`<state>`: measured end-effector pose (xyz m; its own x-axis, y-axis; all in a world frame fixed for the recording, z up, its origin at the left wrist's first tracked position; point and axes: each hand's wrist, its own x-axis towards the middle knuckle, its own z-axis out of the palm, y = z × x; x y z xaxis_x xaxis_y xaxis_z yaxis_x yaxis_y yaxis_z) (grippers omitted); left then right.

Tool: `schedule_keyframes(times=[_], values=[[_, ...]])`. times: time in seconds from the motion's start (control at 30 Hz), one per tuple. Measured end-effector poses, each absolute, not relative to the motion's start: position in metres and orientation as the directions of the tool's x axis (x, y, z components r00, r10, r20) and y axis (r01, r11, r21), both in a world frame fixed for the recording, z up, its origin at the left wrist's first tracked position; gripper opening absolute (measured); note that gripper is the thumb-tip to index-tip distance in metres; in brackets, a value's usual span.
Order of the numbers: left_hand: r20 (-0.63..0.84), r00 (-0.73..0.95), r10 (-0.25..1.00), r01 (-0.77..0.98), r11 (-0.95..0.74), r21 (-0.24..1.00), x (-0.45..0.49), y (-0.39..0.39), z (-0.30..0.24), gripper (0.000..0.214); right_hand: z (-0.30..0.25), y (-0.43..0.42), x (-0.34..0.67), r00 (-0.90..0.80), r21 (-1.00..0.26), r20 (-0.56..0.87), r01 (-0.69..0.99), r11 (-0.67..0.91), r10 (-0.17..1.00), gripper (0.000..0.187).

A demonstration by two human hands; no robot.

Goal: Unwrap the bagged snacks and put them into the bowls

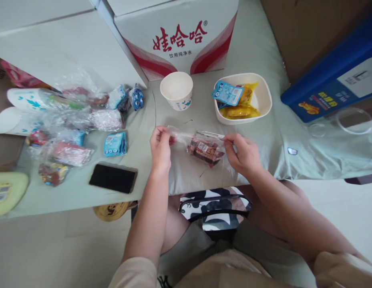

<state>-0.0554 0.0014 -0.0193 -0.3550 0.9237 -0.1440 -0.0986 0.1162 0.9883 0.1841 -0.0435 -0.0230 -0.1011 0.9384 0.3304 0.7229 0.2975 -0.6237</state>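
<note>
A clear plastic bag (pixel 184 138) of brown packets (pixel 205 149) spans the gap between left hand (pixel 161 142) and right hand (pixel 242 154), each pinching an end.

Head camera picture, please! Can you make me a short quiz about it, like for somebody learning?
1. What do the left hand and right hand both hold?
A) a paper cup
B) a clear plastic bag
C) a spoon

2. True or false: yellow packets lie in the white bowl.

3. Fill in: the black phone lies on the person's ____ side.

Key: 1. B; 2. True; 3. left
</note>
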Motion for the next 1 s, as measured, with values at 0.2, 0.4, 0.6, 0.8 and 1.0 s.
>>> schedule_keyframes(times=[0.2,0.4,0.6,0.8,1.0], values=[[-0.106,-0.168,0.98,0.238,0.145,0.96,-0.053,-0.004,-0.03,0.046,-0.028,-0.041,0.183,0.042,-0.807,0.146,0.583,0.095,0.988,0.015],[0.067,-0.303,0.951,0.562,0.122,0.818,-0.054,-0.008,-0.025,0.035,-0.023,-0.043,0.186,0.133,-0.739,0.357,0.646,0.192,0.925,0.018],[0.137,-0.298,0.945,0.651,0.096,0.753,-0.055,-0.019,-0.01,0.039,-0.02,-0.047,0.178,-0.375,-0.587,0.31,0.648,0.486,0.874,0.026],[-0.153,0.052,0.987,0.753,0.062,0.656,-0.048,-0.028,-0.018,0.051,-0.028,-0.041,0.168,-0.275,-0.526,0.237,0.77,0.361,0.932,0.031],[-0.178,0.073,0.981,0.42,0.131,0.898,-0.04,-0.029,-0.021,0.022,-0.029,-0.043,0.161,-0.321,-0.529,0.218,0.755,0.388,0.922,0.011]])
